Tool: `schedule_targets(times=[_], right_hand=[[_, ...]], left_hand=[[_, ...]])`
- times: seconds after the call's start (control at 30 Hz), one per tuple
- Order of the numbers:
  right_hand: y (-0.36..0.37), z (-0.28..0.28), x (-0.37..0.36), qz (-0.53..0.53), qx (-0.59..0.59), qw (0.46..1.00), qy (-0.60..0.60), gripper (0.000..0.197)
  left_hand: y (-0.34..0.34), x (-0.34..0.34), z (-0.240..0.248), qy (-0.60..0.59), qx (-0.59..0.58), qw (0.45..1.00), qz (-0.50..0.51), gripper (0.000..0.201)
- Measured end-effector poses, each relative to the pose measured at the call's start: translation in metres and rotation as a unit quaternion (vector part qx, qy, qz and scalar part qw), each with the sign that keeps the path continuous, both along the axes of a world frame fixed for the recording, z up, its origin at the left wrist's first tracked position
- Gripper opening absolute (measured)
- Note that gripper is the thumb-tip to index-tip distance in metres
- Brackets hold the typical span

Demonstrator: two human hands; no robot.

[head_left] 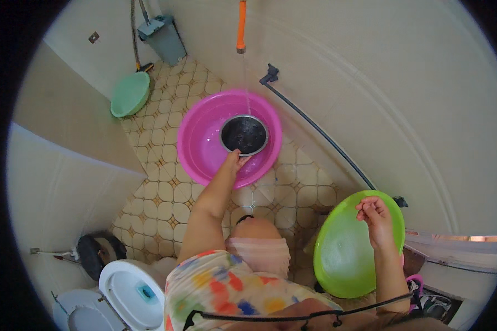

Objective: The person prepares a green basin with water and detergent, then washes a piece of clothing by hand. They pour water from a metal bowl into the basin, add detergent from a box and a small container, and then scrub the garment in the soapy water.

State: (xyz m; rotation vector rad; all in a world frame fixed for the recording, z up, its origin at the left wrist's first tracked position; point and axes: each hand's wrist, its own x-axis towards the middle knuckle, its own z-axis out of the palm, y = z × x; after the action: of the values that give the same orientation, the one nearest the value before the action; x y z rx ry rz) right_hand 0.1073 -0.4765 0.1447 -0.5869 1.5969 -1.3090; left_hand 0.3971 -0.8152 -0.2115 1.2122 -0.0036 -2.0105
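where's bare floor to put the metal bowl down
Bare tiled floor lies left of the pink basin, reaching up to the pale green basin. It is crowded by the lime basin at the right hand and by the toilet.

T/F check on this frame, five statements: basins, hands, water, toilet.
1. The left hand touches the rim of the metal bowl. True.
2. The metal bowl sits in a green basin. False: it sits in the pink basin.
3. The right hand is at the upper rim of the lime-green basin. True.
4. The orange hose is dry. False: a thin stream of water falls from it toward the bowl.
5. The toilet is at the person's right. False: it is at the lower left, its lid up.
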Motion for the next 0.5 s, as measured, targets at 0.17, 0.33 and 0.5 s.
schedule_targets(times=[0.17,0.33,0.5], right_hand=[[0.044,0.012,0.0,-0.006,-0.03,0.999,-0.023,0.009],[0.091,0.025,-0.014,-0.026,-0.052,0.998,-0.037,0.011],[0.123,0.029,-0.028,-0.029,-0.073,0.995,-0.056,0.012]], left_hand=[[0.017,0.034,0.06,0.006,-0.044,0.998,-0.038,0.04],[0.042,0.027,0.165,-0.009,-0.104,0.987,-0.122,0.037],[0.087,-0.001,0.266,0.028,-0.145,0.973,-0.178,0.035]])
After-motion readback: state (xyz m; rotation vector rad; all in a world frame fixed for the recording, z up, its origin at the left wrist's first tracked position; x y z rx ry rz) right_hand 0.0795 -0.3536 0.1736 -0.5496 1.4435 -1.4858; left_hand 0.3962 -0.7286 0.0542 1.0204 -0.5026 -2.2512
